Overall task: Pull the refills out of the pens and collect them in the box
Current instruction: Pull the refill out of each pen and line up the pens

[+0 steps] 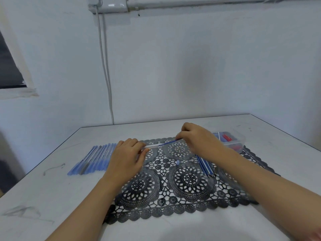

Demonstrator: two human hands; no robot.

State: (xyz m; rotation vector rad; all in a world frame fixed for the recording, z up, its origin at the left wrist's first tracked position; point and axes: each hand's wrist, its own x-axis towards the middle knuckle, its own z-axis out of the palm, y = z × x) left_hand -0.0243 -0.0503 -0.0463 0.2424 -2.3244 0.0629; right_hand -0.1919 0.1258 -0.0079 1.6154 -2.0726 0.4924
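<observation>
Gripping the clear pen barrel [150, 145] above the black lace mat [182, 181], the left hand [129, 154] clenches it; the right hand [196, 138] pinches the blue refill [169, 143] half out.

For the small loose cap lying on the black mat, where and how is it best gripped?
Probably pinch the small cap across its sides from above, thumb and forefinger. It stands apart on the lace mat, between both forearms, nothing touching it. The refill pile lies to its right.
</observation>
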